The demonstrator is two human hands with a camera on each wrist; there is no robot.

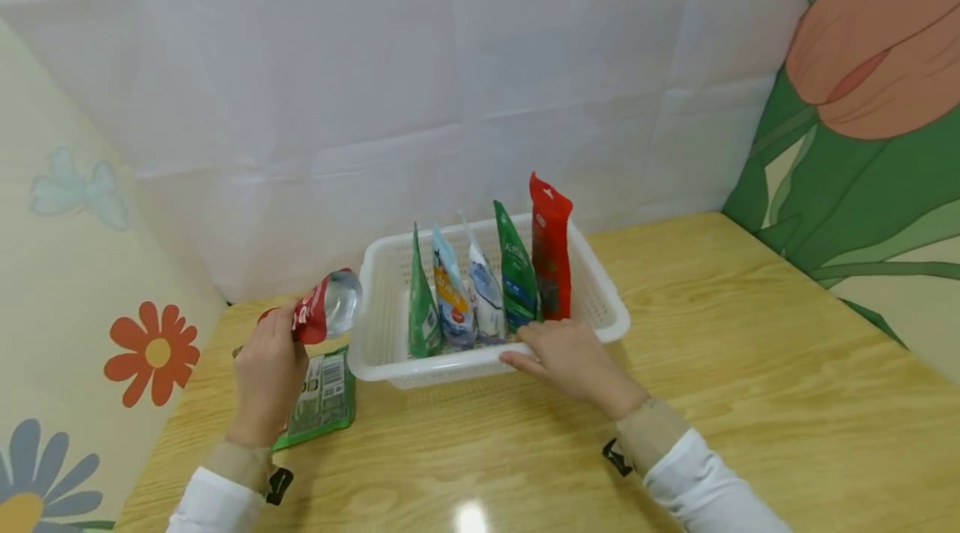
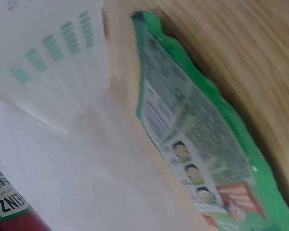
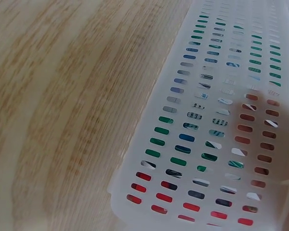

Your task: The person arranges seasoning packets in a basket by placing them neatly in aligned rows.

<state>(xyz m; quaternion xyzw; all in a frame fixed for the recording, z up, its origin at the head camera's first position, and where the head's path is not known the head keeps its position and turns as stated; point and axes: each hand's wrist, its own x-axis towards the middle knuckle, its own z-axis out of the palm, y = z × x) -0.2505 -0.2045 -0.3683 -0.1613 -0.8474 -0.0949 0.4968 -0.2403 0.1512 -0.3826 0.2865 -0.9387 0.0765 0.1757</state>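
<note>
My left hand (image 1: pixel 270 374) grips a red Heinz ketchup pouch (image 1: pixel 311 312), held tilted in the air with its silvery bottom towards the basket's left end. In the left wrist view only part of the ketchup pouch (image 2: pixel 12 207) shows, with its label. My right hand (image 1: pixel 573 362) holds the front rim of a white plastic basket (image 1: pixel 450 368), thumb outside. Its fingers show dimly through the slotted wall of the basket (image 3: pixel 183 139) in the right wrist view. Standing in the basket are a green pouch (image 1: pixel 423 316), a blue-and-orange one (image 1: pixel 452 299), a white one (image 1: pixel 486 295), another green one (image 1: pixel 517 274) and a red packet (image 1: pixel 551 249).
A green-edged packet (image 1: pixel 324 395) lies flat on the wooden table (image 1: pixel 450 466), below the left hand and left of the basket. Behind the basket hangs a white cloth (image 1: pixel 375 99). Painted panels flank the table on both sides.
</note>
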